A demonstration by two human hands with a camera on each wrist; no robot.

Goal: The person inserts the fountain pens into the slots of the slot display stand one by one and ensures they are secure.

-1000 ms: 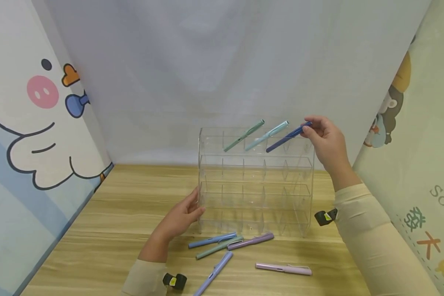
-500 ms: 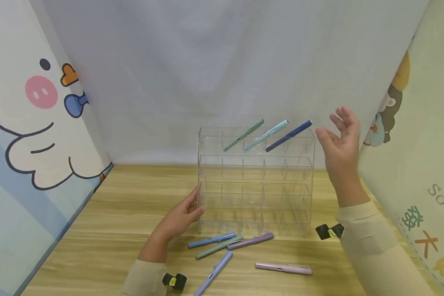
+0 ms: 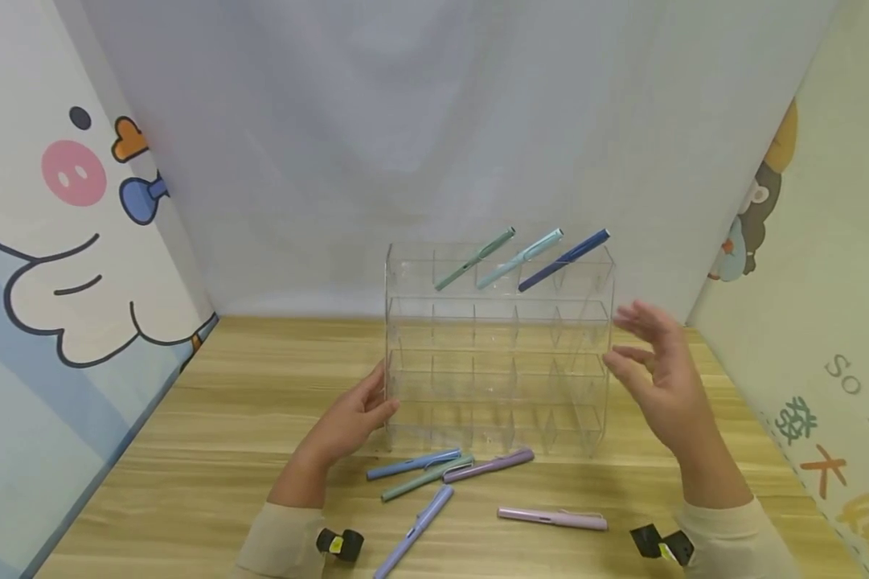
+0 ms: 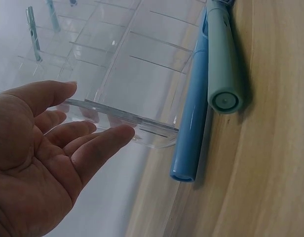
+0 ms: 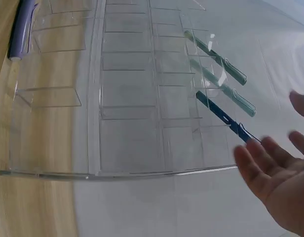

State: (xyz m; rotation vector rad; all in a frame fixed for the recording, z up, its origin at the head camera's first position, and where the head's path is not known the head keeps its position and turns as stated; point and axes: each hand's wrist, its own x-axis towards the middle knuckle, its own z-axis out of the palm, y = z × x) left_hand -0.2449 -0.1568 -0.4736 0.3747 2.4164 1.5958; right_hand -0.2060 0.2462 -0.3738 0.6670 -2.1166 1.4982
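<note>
Pale cloth [image 3: 318, 161] hangs behind a wood-grain bench [image 3: 260, 386], with cartoon-printed walls beyond both hands. Between the hands stands a clear rack [image 3: 454, 331] with stepped rows of compartments. At its side edge the left hand [image 3: 347, 422] holds the panel between thumb and fingers. Just beyond the opposite side, the right hand [image 3: 669, 386] holds nothing, thumb and fingers spread apart. It has let go of the dark blue pen [image 3: 564, 260] and dropped lower, and that pen keeps its slant unaided. Above and to the left of the right hand, it leans in the top row beside the light turquoise pen [image 3: 521, 258] and the green pen [image 3: 476, 259]. Its placing therefore looks finished. On the bench, to the right of the left hand and nearer the person, lie the blue pen [image 3: 412, 465], pale green pen [image 3: 420, 481], purple pen [image 3: 488, 466] and periwinkle pen [image 3: 416, 531]; the pink pen [image 3: 550, 519] lies closer to the right hand. These five are still outside the rack.
</note>
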